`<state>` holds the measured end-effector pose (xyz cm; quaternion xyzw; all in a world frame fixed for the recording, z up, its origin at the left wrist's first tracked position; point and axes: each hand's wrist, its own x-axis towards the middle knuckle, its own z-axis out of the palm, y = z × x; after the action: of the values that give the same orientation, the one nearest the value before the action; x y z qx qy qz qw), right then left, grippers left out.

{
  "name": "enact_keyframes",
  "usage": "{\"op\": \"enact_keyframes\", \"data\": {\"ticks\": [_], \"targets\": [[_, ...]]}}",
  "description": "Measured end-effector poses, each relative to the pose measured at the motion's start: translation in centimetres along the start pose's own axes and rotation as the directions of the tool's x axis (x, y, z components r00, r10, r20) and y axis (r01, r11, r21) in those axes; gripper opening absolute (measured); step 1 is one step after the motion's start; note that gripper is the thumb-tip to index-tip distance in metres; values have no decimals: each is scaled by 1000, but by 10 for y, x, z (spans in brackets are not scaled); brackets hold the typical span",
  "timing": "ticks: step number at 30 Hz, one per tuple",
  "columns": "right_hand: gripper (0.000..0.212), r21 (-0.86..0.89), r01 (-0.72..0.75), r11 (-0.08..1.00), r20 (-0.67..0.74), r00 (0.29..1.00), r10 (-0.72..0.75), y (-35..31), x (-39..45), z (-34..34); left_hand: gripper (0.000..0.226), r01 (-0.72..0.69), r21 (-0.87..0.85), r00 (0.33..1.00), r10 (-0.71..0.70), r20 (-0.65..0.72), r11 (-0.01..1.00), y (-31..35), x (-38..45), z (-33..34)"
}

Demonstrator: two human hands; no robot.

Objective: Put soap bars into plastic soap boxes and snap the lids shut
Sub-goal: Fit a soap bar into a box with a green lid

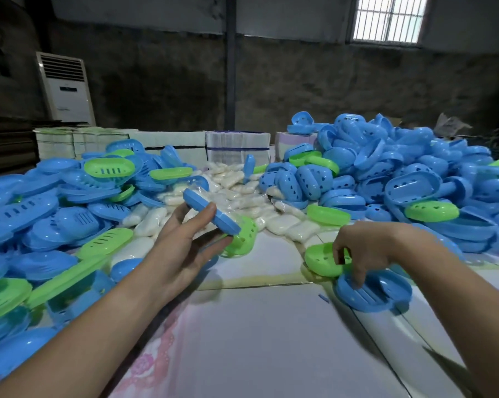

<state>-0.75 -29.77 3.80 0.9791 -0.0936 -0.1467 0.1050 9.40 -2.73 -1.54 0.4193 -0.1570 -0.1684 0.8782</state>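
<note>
Currently, left hand (182, 242) holds an assembled soap box (222, 225) above the bench (271, 326): blue lid on top, green perforated base beneath, wrapped soap showing between them at the far end. Thumb lies over the lid, fingers (211, 248) curl under the base, so the hand is clamped on the box. Whether the lid is fully snapped cannot be told; a gap seems to remain at the far end.

Right of that box, right hand (365, 251) reaches down onto a loose green base (322, 259) that overlaps a blue slotted lid (374, 288); its fingers are curled over the green rim, pinching it.

Beyond the held box, wrapped soap bars (242, 196) lie heaped between the blue piles.

Judgement: to close well, squeeze thumb against fingers along the whole rim, keep the wrapper out of the seam, and check both ends sit flush before setting it down.
</note>
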Motion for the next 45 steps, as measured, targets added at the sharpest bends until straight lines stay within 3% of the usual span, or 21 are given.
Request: {"op": "enact_keyframes", "data": {"ticks": [8,10,13,15,18,20,23,25,26,28,30,33,35,37,40,42,45], "targets": [[19,207,60,976,-338,941,14,-6,41,4,73,1,39,1000,-2,21,999,-5,2,-2],[21,302,74,950,-403,914,57,-11,53,-4,76,-2,49,1000,0,23,999,-6,2,-2],[45,457,97,884,-438,890,128,-26,66,-15,77,5,58,1000,-7,25,998,-7,1,-1],[50,563,111,819,-508,828,237,-38,72,-10,76,12,60,1000,-13,24,998,-6,0,0],[39,643,239,728,-653,668,357,-53,71,1,69,17,40,999,-18,28,999,-5,0,1],[19,740,453,497,-657,644,391,-58,61,0,61,27,42,999,-28,45,999,-4,-1,1],[7,768,639,-46,-594,736,324,-70,41,-9,63,28,54,998,-31,50,998,-6,-1,2],[9,698,540,-470,-510,836,204,-79,30,-12,61,27,62,998,-30,51,998,-7,-2,4],[11,650,434,-624,-454,880,139,-84,27,-13,60,24,65,998,-28,53,998,-8,-3,4],[17,576,272,-771,-376,925,45,-93,24,-12,60,24,75,998,-28,57,997,-9,-4,4],[18,584,232,-778,-343,939,23,-104,25,-10,62,21,89,997,-27,69,996,-9,-5,6],[15,662,310,-683,-292,945,147,-113,31,-8,65,13,111,994,-25,107,994,-10,-6,7],[18,737,409,-537,-321,912,254,-114,36,-6,66,11,122,991,-27,130,992,-11,-6,7],[24,782,517,-348,-435,852,290,-116,38,-2,67,9,147,988,-31,151,989,-12,-6,6],[31,775,628,-67,-594,761,260,-121,39,6,68,2,186,987,-32,158,983,-13,-7,6],[35,766,636,93,-640,741,200,-123,39,8,67,2,191,987,-32,156,982,-13,-7,5],[37,787,611,83,-616,781,102,-125,37,9,67,10,193,990,-37,137,981,-12,-7,5]]}}
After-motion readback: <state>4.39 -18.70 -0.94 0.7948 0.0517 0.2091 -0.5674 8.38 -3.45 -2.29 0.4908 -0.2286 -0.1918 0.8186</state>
